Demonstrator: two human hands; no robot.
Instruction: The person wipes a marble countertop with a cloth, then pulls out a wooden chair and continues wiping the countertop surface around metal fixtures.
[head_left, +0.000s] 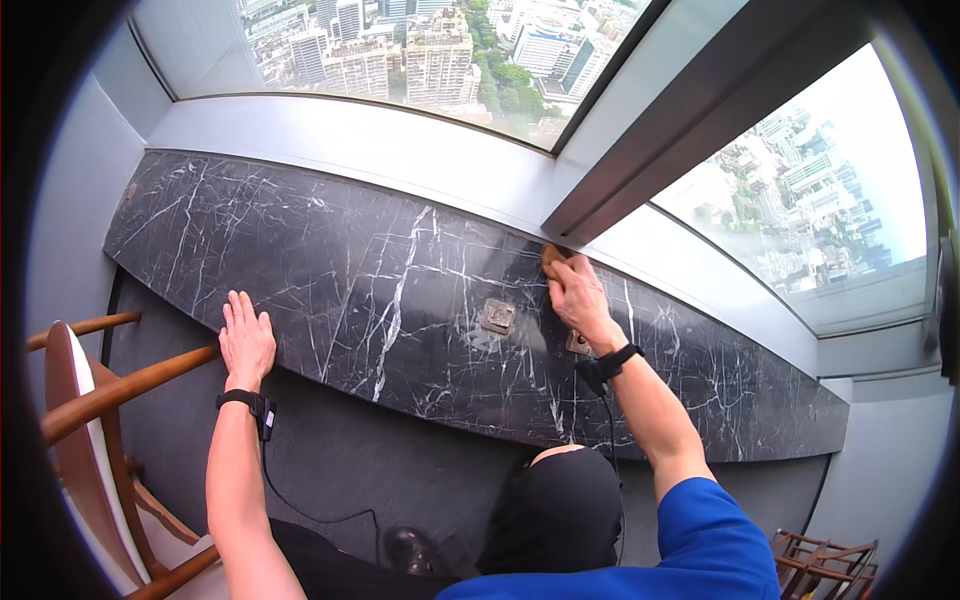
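Observation:
My left hand (247, 337) lies flat near the front edge of a black marble window ledge (315, 247) with white veins, and holds nothing. My right hand (581, 300) grips a brown cloth or pad (553, 261) against the back of the ledge, at the foot of the dark window post (720, 112). My fingers cover part of the cloth. A square metal floor-type socket box (498, 316) is set into the marble left of my right hand. Another metal fitting (579, 343) shows partly beneath my right wrist.
A wooden chair (135, 386) with a pale cushion stands at the left, its arm close to my left hand. Black cables (322, 516) hang from both wristbands. Window glass (442, 60) rises behind the ledge. A small wooden rack-like piece (825, 562) stands at lower right.

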